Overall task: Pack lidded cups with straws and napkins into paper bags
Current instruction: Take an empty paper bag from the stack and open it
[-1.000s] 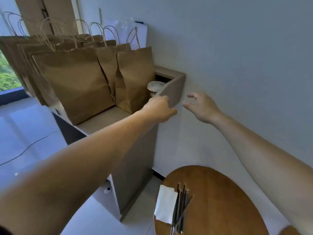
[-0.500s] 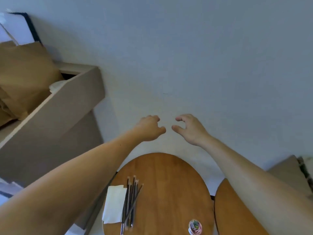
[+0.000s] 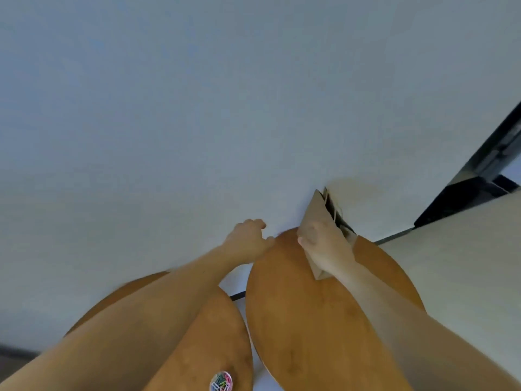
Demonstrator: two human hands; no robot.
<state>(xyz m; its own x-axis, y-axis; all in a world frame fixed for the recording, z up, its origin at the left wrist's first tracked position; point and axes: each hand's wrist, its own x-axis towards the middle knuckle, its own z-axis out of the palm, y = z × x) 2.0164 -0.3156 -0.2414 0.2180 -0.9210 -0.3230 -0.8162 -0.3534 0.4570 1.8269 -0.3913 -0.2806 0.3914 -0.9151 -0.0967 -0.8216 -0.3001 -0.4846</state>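
Nearest, at the bottom, a small round tub (image 3: 221,382) full of coloured paper clips, sitting on the left worktop (image 3: 225,334). Just beside it, the bigger right worktop (image 3: 310,320), round and brown. No napkins or straws in sight now, though there half a second ago. Looking more to the right now, away from them and from the shelf of bags. Farther out, the left hand (image 3: 248,238), fingers loosely curled, holding nothing, at the far edge of the right worktop. Next to it, the right hand (image 3: 324,246), empty a moment ago, now gripping a brown paper bag (image 3: 317,210), thumb on the near face. Bag tilted at the back of the right worktop, close to the wall (image 3: 197,108), nearly flat, mouth only a dark slit with the handles poking out. Nothing to be seen inside: too dark and narrow to tell. Likely a fresh bag picked for packing, to be opened up first. No cup in view. Far right, a dark door frame (image 3: 462,201).
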